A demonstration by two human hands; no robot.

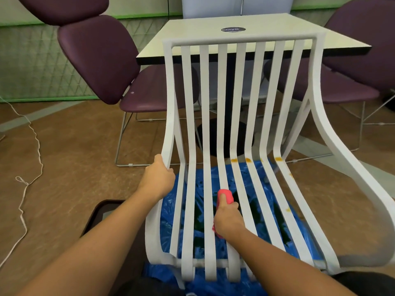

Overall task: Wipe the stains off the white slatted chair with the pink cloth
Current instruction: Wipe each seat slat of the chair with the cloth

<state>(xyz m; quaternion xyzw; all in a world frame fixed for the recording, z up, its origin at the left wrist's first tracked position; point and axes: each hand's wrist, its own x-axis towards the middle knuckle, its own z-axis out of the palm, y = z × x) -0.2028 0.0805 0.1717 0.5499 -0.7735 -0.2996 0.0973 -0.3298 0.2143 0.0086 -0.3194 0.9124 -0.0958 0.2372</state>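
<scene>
The white slatted chair stands right in front of me, its back away from me. My left hand grips the chair's left side rail where seat meets back. My right hand holds the bunched pink cloth against a middle seat slat, thumb on top of the cloth. Orange-yellow stains mark the slats at the bend on the right half, and smaller spots sit on the right-most slats lower down.
A blue plastic sheet lies on the brown floor under the chair. Behind it stands a white table, with purple chairs at left and right. A white cord trails across the floor at left.
</scene>
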